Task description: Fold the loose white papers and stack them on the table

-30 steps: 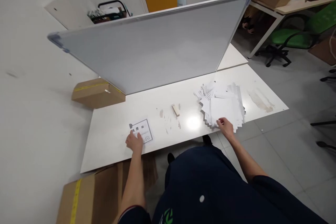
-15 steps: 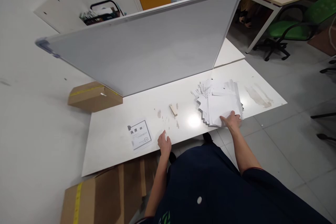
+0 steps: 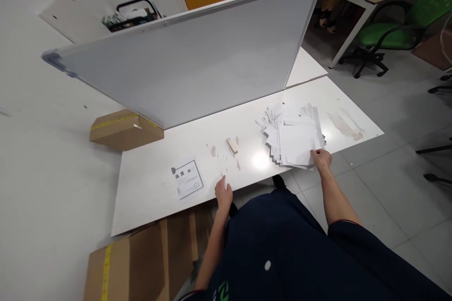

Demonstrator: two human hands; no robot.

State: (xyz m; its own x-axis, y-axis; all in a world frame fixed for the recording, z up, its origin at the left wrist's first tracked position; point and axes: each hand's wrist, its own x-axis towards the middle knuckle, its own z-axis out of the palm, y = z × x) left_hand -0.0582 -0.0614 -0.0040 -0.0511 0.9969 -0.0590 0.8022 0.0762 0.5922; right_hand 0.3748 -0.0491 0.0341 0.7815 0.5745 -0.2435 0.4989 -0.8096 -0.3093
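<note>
On the right of the white table (image 3: 141, 188) lies a messy, fanned-out pile of white paper (image 3: 275, 138). My right hand (image 3: 321, 158) pinches the near right corner of the top sheet of paper (image 3: 298, 143). My left hand (image 3: 223, 193) rests at the table's front edge, its index finger stretched out and nothing visible in it. Left of that hand is a printed certificate sheet (image 3: 189, 180) with a dark border, lying flat. A cream-coloured stapler (image 3: 232, 145) sits farther back, between the certificate and the pile.
A large whiteboard (image 3: 212, 61) stands tilted along the table's back. One cardboard box (image 3: 127, 130) is at the left rear, and several cardboard boxes (image 3: 141, 258) are below the table's front left. A green chair (image 3: 384, 35) stands beyond on the right.
My right hand has moved from lying on the top sheet to its right corner, and its fingers have closed there. My left hand has barely moved.
</note>
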